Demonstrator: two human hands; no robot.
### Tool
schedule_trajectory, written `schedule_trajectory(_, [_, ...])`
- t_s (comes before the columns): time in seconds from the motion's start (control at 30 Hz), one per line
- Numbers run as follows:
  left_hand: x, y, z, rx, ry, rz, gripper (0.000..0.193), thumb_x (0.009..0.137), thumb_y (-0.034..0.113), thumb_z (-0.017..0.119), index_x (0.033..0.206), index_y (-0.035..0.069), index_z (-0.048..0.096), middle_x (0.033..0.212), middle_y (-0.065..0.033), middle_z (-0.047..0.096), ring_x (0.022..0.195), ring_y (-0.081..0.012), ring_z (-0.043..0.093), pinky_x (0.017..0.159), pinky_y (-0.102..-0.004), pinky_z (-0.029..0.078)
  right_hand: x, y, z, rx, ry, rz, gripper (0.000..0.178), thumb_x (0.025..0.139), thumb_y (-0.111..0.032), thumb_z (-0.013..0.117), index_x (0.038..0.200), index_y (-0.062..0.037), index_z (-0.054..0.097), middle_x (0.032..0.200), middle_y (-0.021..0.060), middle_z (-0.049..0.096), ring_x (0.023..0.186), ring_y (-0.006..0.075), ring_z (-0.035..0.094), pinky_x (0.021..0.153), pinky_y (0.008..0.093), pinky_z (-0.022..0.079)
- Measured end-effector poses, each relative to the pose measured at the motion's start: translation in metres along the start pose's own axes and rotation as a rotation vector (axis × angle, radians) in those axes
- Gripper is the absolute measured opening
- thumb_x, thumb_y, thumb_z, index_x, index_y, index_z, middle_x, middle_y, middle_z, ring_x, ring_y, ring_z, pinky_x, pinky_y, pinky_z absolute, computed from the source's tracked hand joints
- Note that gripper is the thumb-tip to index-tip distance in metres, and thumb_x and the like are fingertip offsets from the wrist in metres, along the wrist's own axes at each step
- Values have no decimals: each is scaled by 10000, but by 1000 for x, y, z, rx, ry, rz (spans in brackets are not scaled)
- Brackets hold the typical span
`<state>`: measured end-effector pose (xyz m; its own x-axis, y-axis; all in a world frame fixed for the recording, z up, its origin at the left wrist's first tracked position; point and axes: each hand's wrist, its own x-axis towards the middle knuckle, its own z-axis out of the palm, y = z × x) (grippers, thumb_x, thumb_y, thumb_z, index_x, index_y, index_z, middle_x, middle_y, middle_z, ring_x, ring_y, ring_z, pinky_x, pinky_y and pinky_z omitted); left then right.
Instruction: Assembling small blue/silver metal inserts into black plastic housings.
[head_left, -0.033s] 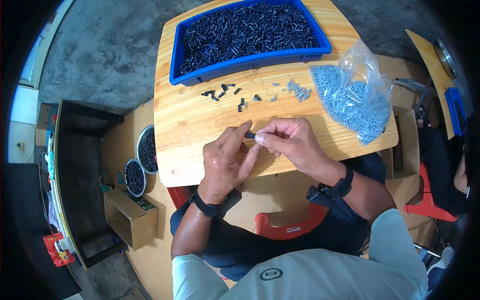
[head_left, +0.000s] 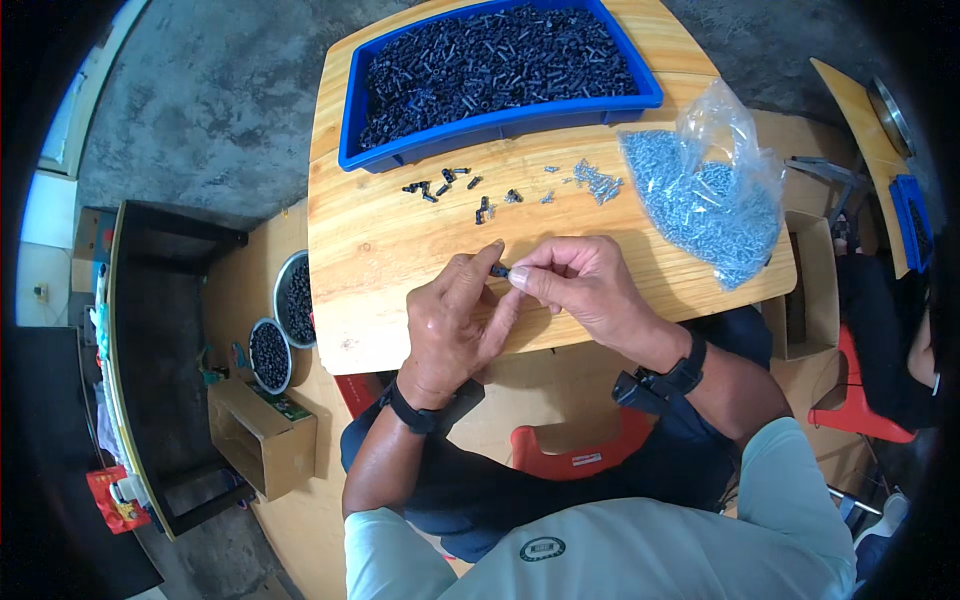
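Over the near part of the wooden table [head_left: 360, 290], my left hand [head_left: 450, 318] pinches a small black tubular part [head_left: 499, 271] between its fingers. The thumb and forefinger of my right hand [head_left: 585, 285] are closed at the right end of that part; whatever they hold is hidden. Beyond the hands lie several loose black parts [head_left: 443, 188], some touching one another. To their right is a small pile of silvery screws [head_left: 600, 183]. A clear plastic bag [head_left: 700, 190] full of similar screws slumps at the table's right side.
A blue tray [head_left: 500, 126] heaped with black parts spans the far side of the table. Two bowls [head_left: 290, 345] of black pieces stand on the floor at left, near an open cardboard box [head_left: 265, 440]. Another carton [head_left: 812, 290] and a seated person [head_left: 880, 330] are at right.
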<state>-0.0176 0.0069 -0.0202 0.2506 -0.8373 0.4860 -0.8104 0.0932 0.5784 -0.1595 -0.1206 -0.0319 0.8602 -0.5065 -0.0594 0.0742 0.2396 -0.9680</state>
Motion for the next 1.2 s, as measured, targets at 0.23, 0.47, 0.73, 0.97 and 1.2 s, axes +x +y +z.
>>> schedule_trajectory(0.23, [-1, 0, 5, 103, 33, 48, 464, 787, 78, 813, 1205, -13, 635, 821, -110, 652, 581, -199, 656, 510, -307, 531, 0, -4, -4, -27, -19, 21, 183, 940, -148, 717, 978, 30, 743, 744, 1, 682, 651, 14, 556, 525, 189, 408])
schedule_trajectory(0.47, [-8, -4, 2, 241, -14, 148, 418, 742, 124, 826, 1109, 9, 661, 807, -92, 641, 605, -234, 654, 528, -332, 539, 4, -16, -10, -72, -211, 119, 172, 938, -157, 716, 956, 13, 739, 779, -6, 680, 693, 28, 542, 620, 218, 439])
schedule_trajectory(0.73, [0, 3, -6, 139, -119, 165, 373, 749, 139, 810, 1072, 14, 670, 813, -98, 649, 618, -249, 666, 544, -348, 550, 5, -9, -13, -180, -274, 57, 165, 905, -142, 724, 865, 14, 759, 725, -3, 679, 697, 37, 550, 647, 241, 464])
schedule_trajectory(0.97, [1, 8, -11, 138, -165, 137, 367, 779, 144, 804, 1088, 7, 663, 816, -106, 648, 615, -254, 663, 536, -350, 541, 3, -13, -11, -104, -259, 72, 152, 897, -130, 725, 871, 16, 761, 730, 12, 691, 705, 51, 569, 663, 245, 476])
schedule_trajectory(1.2, [-2, 7, -7, 151, -162, 192, 385, 780, 100, 790, 1106, -25, 629, 821, -118, 623, 608, -261, 637, 521, -351, 527, 1, -13, -14, -189, -248, 37, 157, 890, -130, 727, 842, 16, 761, 697, 13, 677, 674, 49, 554, 624, 250, 460])
